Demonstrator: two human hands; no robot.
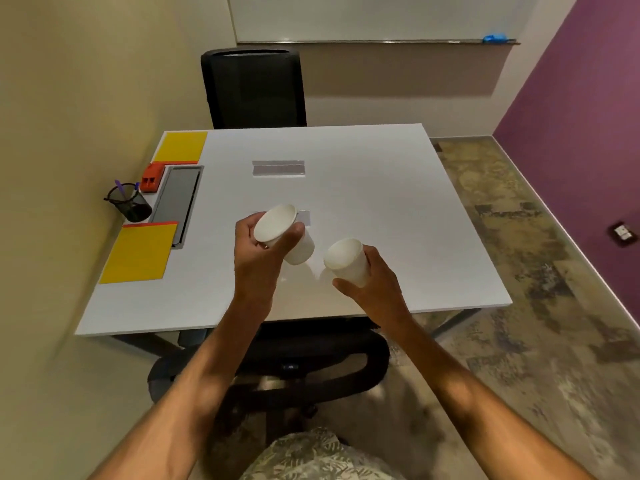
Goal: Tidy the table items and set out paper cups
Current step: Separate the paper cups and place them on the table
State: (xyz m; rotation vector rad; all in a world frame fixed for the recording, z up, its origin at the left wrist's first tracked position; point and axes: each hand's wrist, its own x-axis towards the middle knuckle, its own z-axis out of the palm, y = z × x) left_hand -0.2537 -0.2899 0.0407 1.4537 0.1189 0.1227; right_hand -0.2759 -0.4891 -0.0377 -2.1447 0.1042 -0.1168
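Note:
Both hands hover above the near middle of the white table point(381, 202), each with a white paper cup. My left hand point(258, 258) grips one paper cup point(282, 233) tilted on its side, its flat end turned toward me. My right hand point(375, 282) holds a second paper cup point(346, 261), also tilted with one end facing the camera. The two cups are close together but apart.
Along the table's left edge lie two yellow folders point(140, 252) point(180, 146), a red stapler-like object point(152, 177), a black mesh pen holder point(129, 201) and a grey cable tray point(176, 202). A grey strip point(278, 168) lies mid-table. Black chairs stand at the far point(252, 88) and near point(311, 362) sides.

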